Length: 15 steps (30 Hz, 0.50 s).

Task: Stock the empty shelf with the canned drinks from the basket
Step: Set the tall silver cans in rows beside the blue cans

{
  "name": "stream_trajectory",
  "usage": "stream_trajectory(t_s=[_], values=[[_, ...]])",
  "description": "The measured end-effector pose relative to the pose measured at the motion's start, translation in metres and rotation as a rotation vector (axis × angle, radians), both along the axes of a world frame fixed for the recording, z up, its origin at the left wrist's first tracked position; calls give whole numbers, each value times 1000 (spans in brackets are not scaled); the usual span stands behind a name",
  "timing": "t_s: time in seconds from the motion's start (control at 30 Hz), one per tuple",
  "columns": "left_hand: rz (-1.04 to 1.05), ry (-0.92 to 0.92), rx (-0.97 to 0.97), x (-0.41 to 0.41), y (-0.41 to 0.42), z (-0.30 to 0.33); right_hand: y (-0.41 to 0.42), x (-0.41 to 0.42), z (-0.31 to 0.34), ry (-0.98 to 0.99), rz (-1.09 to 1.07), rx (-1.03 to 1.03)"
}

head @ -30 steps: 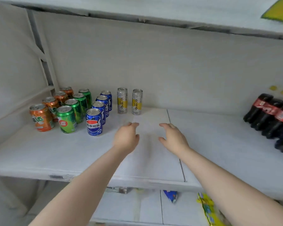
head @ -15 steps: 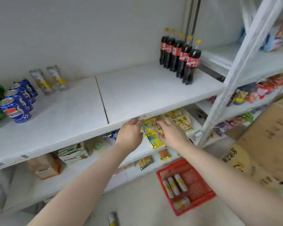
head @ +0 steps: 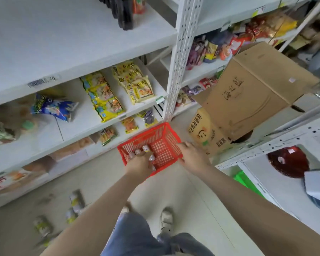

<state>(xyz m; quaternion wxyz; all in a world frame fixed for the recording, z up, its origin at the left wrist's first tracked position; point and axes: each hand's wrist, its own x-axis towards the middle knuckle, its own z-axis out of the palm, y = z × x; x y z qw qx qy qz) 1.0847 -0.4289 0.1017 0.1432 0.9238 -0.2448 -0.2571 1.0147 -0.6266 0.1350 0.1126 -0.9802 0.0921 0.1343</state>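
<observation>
The left hand [head: 139,164] reaches among the cans [head: 146,149] in the red basket [head: 161,137] on the floor, grip indeterminate, the right hand [head: 191,154] hovers open at the rim; a hurried grasp risks dropping cans.

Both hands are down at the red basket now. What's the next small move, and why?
Probably close the left hand round one of the cans and lift it out. That hand is already inside the red basket, over the cans, while the right hand is at the basket's rim. Whether the left hand's grip is closed yet can't be seen from here.
</observation>
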Motion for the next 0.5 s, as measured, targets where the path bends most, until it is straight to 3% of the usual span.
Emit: stream_trajectory(t_s=[0.23,0.5], values=[[62,66,112,10,-10,-23,-28,14,-30,76,13,12],[176,183,224,77,-24,-70,-49,92,-75,135,69,44]])
